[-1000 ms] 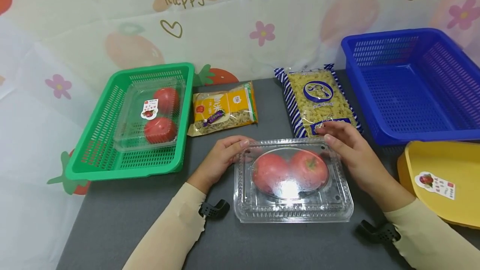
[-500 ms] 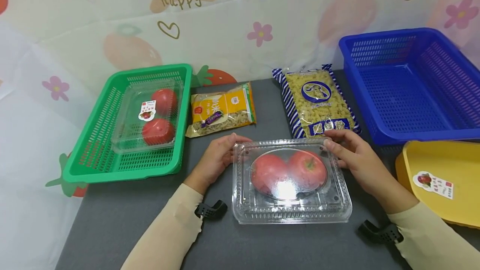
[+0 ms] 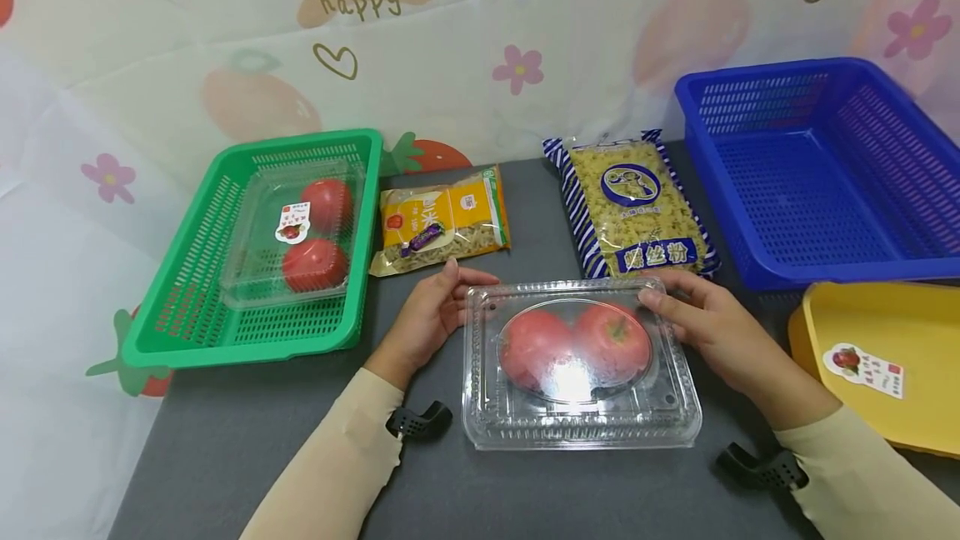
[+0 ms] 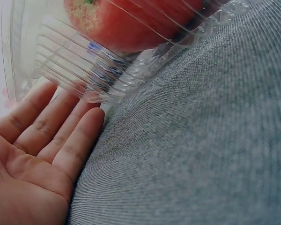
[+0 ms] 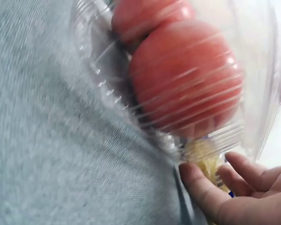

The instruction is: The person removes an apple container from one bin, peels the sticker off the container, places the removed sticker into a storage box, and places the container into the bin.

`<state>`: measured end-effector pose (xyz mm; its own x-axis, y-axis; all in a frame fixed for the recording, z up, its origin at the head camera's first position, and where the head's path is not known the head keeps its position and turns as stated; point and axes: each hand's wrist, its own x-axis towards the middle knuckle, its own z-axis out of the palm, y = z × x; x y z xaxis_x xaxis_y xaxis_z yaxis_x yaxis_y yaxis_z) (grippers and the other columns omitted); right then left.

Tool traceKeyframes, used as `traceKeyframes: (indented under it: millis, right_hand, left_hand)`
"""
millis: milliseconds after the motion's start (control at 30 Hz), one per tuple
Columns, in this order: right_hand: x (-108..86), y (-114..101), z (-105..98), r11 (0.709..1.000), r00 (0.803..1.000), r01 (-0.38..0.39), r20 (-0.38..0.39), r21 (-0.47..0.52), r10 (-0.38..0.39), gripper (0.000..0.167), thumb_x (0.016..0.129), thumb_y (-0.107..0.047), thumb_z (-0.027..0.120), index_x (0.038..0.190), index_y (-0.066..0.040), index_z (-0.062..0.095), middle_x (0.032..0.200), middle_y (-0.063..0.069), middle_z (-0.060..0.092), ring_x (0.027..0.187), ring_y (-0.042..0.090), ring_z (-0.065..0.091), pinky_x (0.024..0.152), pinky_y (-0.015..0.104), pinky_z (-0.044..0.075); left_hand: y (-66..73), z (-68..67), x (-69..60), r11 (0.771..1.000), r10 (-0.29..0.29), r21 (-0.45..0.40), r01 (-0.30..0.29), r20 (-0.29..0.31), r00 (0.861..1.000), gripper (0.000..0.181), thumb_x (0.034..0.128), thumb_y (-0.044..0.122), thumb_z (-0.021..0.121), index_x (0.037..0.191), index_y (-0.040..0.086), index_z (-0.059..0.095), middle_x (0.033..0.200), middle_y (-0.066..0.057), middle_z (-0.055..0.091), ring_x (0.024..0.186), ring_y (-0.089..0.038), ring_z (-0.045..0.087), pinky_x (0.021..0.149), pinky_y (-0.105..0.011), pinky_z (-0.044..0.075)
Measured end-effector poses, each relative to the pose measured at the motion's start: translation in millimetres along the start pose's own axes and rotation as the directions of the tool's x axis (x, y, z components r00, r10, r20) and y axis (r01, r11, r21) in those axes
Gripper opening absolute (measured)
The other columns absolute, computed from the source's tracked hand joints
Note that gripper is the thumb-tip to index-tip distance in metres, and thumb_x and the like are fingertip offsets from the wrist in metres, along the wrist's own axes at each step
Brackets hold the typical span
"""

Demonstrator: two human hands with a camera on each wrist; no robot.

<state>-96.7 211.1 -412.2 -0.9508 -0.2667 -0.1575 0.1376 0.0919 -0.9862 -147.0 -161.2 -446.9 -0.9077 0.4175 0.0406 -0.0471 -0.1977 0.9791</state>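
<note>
A clear plastic clamshell box (image 3: 581,423) with two red tomatoes (image 5: 187,79) inside rests on the grey table in front of me, its lid closed. At its left end my left hand (image 3: 423,319) touches the side wall with fairly straight fingers; the thumb stands up, off the box. My right hand (image 3: 723,336) holds the far right corner, thumb on the lid's edge and fingers beside the wall, partly hidden in the head view. Behind that hand lies a bag of spiral pasta (image 3: 633,215).
A green basket (image 3: 240,348) at left holds another clear box (image 3: 258,269) of tomatoes with a sticker. A yellow food packet (image 3: 442,219) lies beside it. To the right are a blue basket (image 3: 817,223) and a yellow tray (image 3: 930,323) with a loose-looking sticker (image 3: 862,369) on its rim.
My left thumb has lifted off the box and now points up. My right fingers have drawn down from the pasta bag to behind the box's corner. The box stays nearly in place.
</note>
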Motion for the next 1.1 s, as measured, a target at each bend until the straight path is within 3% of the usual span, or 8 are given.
traceKeyframes:
  millis: [333, 600, 800, 1100]
  right_hand:
    - [-4.7, -4, -1, 0.997, 1.000, -0.004, -0.002, 0.082, 0.004, 0.021, 0.112, -0.015, 0.064, 0.131, -0.008, 0.062, 0.130, 0.008, 0.060, 0.101, 0.020, 0.068, 0.080, 0.037, 0.064]
    - [-6.2, -9, -4, 0.992, 0.998, 0.003, 0.061, 0.130, -0.011, 0.020, 0.114, -0.014, 0.059, 0.134, -0.014, 0.058, 0.133, 0.008, 0.058, 0.107, 0.024, 0.067, 0.086, 0.043, 0.061]
    - [-6.8, -11, -9, 0.983, 0.993, -0.021, 0.115, 0.181, 0.000, 0.019, 0.114, -0.012, 0.057, 0.133, -0.015, 0.055, 0.127, 0.010, 0.062, 0.099, 0.027, 0.072, 0.081, 0.048, 0.064]
    - [-7.5, -8, -13, 0.976, 0.987, -0.080, 0.154, 0.204, 0.049, 0.019, 0.115, -0.012, 0.055, 0.132, -0.021, 0.054, 0.123, 0.008, 0.067, 0.096, 0.028, 0.074, 0.077, 0.050, 0.064]
  left_hand:
    - [0.9, 2.0, -0.1, 1.000, -0.023, -0.003, 0.023, -0.017, 1.000, 0.099, 0.1054, 0.071, 0.053, 0.133, -0.024, 0.058, 0.116, -0.017, 0.075, 0.103, -0.023, 0.075, 0.093, -0.041, 0.063]
    - [3.1, 2.2, -0.7, 0.999, -0.031, 0.039, 0.031, -0.015, 0.999, 0.095, 0.1069, 0.070, 0.051, 0.135, -0.020, 0.060, 0.119, -0.022, 0.075, 0.103, -0.026, 0.076, 0.093, -0.040, 0.062]
    - [1.9, 0.9, -0.5, 0.997, -0.041, 0.067, 0.042, -0.016, 0.999, 0.087, 0.1111, 0.065, 0.046, 0.135, -0.016, 0.062, 0.122, -0.024, 0.075, 0.106, -0.028, 0.076, 0.094, -0.041, 0.062]
    - [1.0, 2.7, -0.3, 0.999, -0.035, 0.038, 0.035, -0.023, 0.999, 0.097, 0.1045, 0.073, 0.053, 0.133, -0.020, 0.061, 0.117, -0.022, 0.076, 0.102, -0.022, 0.076, 0.092, -0.037, 0.062]
